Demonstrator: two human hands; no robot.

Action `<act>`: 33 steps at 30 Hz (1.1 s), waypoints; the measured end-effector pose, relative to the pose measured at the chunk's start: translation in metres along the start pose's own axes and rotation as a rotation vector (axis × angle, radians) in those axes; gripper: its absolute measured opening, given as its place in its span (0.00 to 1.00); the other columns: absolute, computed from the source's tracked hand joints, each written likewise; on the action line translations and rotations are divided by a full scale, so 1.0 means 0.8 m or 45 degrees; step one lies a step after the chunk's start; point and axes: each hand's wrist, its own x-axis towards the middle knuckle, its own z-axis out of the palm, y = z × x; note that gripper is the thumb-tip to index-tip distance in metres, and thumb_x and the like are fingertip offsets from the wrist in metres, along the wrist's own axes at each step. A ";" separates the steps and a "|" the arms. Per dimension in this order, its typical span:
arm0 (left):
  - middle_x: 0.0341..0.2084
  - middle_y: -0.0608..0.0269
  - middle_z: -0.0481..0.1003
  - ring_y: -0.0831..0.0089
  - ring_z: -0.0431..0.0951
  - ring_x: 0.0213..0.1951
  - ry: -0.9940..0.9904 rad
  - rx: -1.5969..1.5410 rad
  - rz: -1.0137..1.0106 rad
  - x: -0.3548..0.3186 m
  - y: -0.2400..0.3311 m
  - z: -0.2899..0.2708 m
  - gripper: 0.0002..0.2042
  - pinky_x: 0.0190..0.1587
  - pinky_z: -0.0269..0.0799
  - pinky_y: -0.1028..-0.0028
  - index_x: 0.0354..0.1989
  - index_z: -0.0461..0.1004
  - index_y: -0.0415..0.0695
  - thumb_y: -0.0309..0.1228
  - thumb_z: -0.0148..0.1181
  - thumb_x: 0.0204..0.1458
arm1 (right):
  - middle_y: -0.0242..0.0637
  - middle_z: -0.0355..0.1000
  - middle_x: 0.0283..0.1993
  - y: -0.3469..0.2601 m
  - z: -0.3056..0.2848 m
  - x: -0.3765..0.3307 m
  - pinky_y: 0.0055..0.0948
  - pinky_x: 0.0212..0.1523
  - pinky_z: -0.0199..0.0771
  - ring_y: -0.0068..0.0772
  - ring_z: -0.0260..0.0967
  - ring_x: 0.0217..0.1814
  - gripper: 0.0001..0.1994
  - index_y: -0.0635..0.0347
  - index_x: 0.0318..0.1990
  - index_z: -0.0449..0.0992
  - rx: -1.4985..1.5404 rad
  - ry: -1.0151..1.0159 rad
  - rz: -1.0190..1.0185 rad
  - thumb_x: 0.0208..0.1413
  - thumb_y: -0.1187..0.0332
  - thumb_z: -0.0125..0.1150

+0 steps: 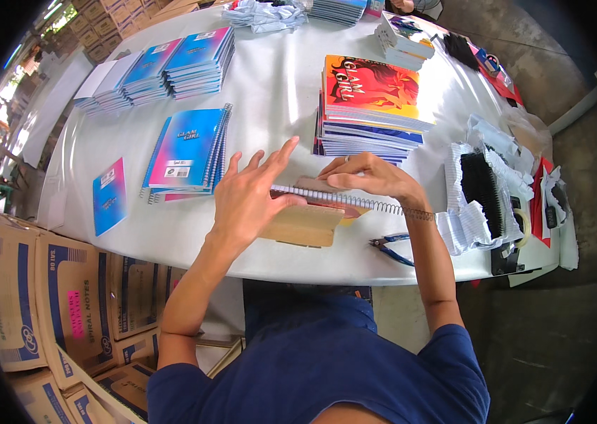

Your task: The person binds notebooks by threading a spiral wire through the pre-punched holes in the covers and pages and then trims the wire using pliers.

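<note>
One white table (263, 92) beside cartons (76, 304); left hand (245, 201) splayed, spiral notebook (305, 225) in right hand (372, 177).

Readable lettering marks blue-pink notebooks (189, 152), a red-orange notebook (369, 86) and cardboard boxes (76, 353).

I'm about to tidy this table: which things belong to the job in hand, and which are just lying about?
Seemingly in the job:
notebook between the left hand and right hand
wire coil along its edge
blue-handled pliers close by
red-topped stack

Seemingly just lying about:
tape roll
crumpled pale wrapping
cartons at lower left
</note>
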 end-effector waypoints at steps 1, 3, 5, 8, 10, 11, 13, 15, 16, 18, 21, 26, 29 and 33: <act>0.46 0.51 0.78 0.54 0.76 0.53 -0.002 -0.012 -0.012 -0.001 -0.001 -0.001 0.47 0.60 0.64 0.54 0.68 0.59 0.63 0.48 0.73 0.33 | 0.50 0.75 0.50 0.000 0.005 -0.001 0.35 0.54 0.70 0.37 0.72 0.52 0.24 0.71 0.45 0.78 0.343 0.103 -0.059 0.57 0.52 0.61; 0.53 0.60 0.75 0.53 0.73 0.56 -0.040 0.036 -0.020 -0.004 -0.010 -0.003 0.47 0.60 0.65 0.53 0.69 0.56 0.62 0.48 0.72 0.35 | 0.47 0.76 0.48 0.004 0.020 -0.016 0.34 0.51 0.70 0.35 0.72 0.49 0.25 0.72 0.41 0.79 1.024 0.309 -0.162 0.57 0.51 0.61; 0.58 0.64 0.72 0.52 0.71 0.59 -0.056 0.010 -0.044 -0.004 -0.013 -0.003 0.48 0.59 0.66 0.55 0.70 0.55 0.62 0.47 0.72 0.36 | 0.45 0.77 0.47 0.006 0.016 -0.011 0.33 0.51 0.70 0.35 0.72 0.49 0.25 0.71 0.41 0.79 0.916 0.271 -0.109 0.56 0.50 0.62; 0.61 0.61 0.68 0.52 0.67 0.62 -0.037 -0.156 -0.121 -0.008 -0.013 -0.011 0.49 0.58 0.69 0.60 0.70 0.55 0.61 0.41 0.75 0.34 | 0.44 0.77 0.47 0.016 0.003 0.017 0.33 0.54 0.69 0.35 0.71 0.52 0.25 0.69 0.43 0.80 0.061 0.044 -0.044 0.54 0.50 0.65; 0.64 0.54 0.64 0.54 0.63 0.66 0.057 -0.406 -0.226 -0.012 -0.023 -0.006 0.51 0.57 0.71 0.61 0.70 0.56 0.60 0.35 0.77 0.31 | 0.44 0.77 0.44 0.000 0.019 0.005 0.31 0.50 0.68 0.34 0.71 0.49 0.24 0.70 0.39 0.81 0.914 0.296 -0.059 0.55 0.50 0.63; 0.65 0.55 0.63 0.55 0.62 0.66 0.071 -0.561 -0.286 -0.011 -0.026 -0.005 0.51 0.58 0.71 0.62 0.70 0.56 0.59 0.32 0.77 0.31 | 0.44 0.78 0.43 -0.005 0.024 0.002 0.30 0.49 0.68 0.33 0.70 0.47 0.24 0.70 0.38 0.81 1.341 0.427 -0.056 0.55 0.51 0.63; 0.67 0.57 0.60 0.58 0.62 0.66 0.073 -0.850 -0.374 -0.011 -0.029 -0.004 0.52 0.59 0.71 0.64 0.70 0.55 0.56 0.27 0.77 0.31 | 0.43 0.78 0.44 0.023 0.008 0.019 0.30 0.52 0.67 0.32 0.70 0.49 0.24 0.69 0.42 0.81 0.439 0.170 -0.147 0.56 0.51 0.63; 0.65 0.51 0.62 0.60 0.66 0.64 0.188 -1.018 -0.324 -0.025 -0.057 0.024 0.52 0.56 0.73 0.68 0.71 0.53 0.52 0.25 0.77 0.32 | 0.43 0.78 0.44 0.015 0.010 0.036 0.30 0.55 0.65 0.31 0.70 0.51 0.24 0.68 0.42 0.81 0.109 0.059 -0.064 0.55 0.51 0.64; 0.64 0.48 0.63 0.61 0.68 0.62 0.252 -1.117 -0.289 -0.025 -0.063 0.033 0.52 0.54 0.74 0.69 0.71 0.52 0.50 0.24 0.77 0.32 | 0.42 0.78 0.43 0.022 0.013 0.034 0.31 0.54 0.65 0.29 0.70 0.49 0.24 0.68 0.38 0.82 0.514 0.208 -0.096 0.56 0.50 0.64; 0.64 0.46 0.63 0.64 0.67 0.62 0.199 -1.253 -0.437 -0.031 -0.066 0.035 0.51 0.57 0.72 0.68 0.71 0.52 0.49 0.22 0.76 0.34 | 0.41 0.78 0.42 0.018 0.016 0.027 0.30 0.52 0.66 0.28 0.70 0.48 0.23 0.69 0.37 0.82 0.522 0.181 -0.207 0.57 0.51 0.63; 0.63 0.47 0.64 0.63 0.68 0.62 0.218 -1.421 -0.498 -0.033 -0.066 0.037 0.49 0.59 0.72 0.66 0.71 0.52 0.45 0.20 0.74 0.38 | 0.42 0.78 0.40 0.012 0.013 0.039 0.31 0.51 0.67 0.28 0.70 0.48 0.24 0.70 0.35 0.81 0.381 0.094 -0.080 0.56 0.50 0.64; 0.63 0.49 0.63 0.61 0.68 0.62 0.320 -1.419 -0.432 -0.037 -0.072 0.044 0.46 0.59 0.72 0.65 0.71 0.51 0.44 0.18 0.71 0.40 | 0.41 0.78 0.39 -0.003 0.011 0.044 0.30 0.51 0.69 0.30 0.71 0.48 0.26 0.69 0.35 0.81 0.238 0.109 -0.028 0.56 0.47 0.63; 0.65 0.51 0.60 0.62 0.66 0.63 0.362 -1.431 -0.392 -0.036 -0.074 0.048 0.45 0.61 0.71 0.64 0.70 0.52 0.43 0.15 0.70 0.41 | 0.39 0.77 0.38 -0.007 0.017 0.052 0.30 0.50 0.68 0.31 0.71 0.47 0.28 0.69 0.35 0.81 0.358 0.154 0.052 0.56 0.45 0.62; 0.65 0.51 0.60 0.63 0.66 0.63 0.331 -1.439 -0.473 -0.036 -0.070 0.045 0.45 0.61 0.70 0.64 0.70 0.51 0.44 0.14 0.68 0.42 | 0.36 0.75 0.32 -0.019 0.032 0.052 0.29 0.39 0.65 0.26 0.66 0.36 0.27 0.67 0.30 0.80 0.455 0.226 -0.043 0.56 0.44 0.61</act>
